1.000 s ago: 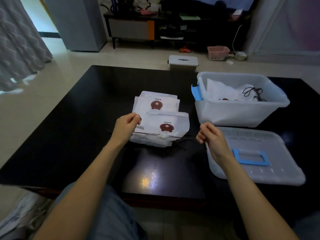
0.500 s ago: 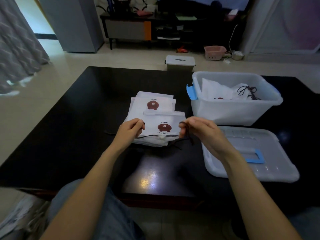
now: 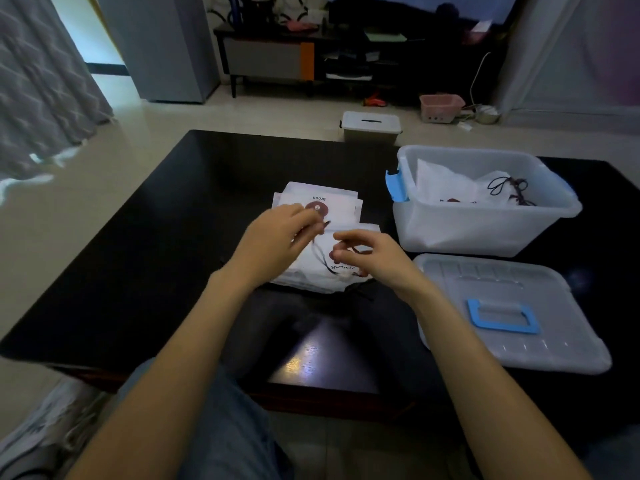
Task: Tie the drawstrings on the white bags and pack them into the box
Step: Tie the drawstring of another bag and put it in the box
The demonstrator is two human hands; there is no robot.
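A stack of white bags [image 3: 341, 206] with a brown bear print lies mid-table. On the top bag [image 3: 318, 271] a dark drawstring [image 3: 320, 258] runs up from a white toggle at the bag's near edge. My left hand [image 3: 277, 242] pinches one end of the drawstring above the bag. My right hand [image 3: 370, 256] pinches the other part of the cord close beside it. The clear box [image 3: 485, 216] at right holds white bags [image 3: 446, 188] with tied dark cords.
The box's clear lid [image 3: 502, 313] with a blue handle lies flat in front of the box. A black glossy table [image 3: 145, 244] carries everything. A small lidded bin [image 3: 371, 126] stands on the floor beyond the table. My knees sit under the near edge.
Both hands have come together over the top bag from wide apart. The drawstring, first stretched sideways across the bag, is now drawn up between the hands.
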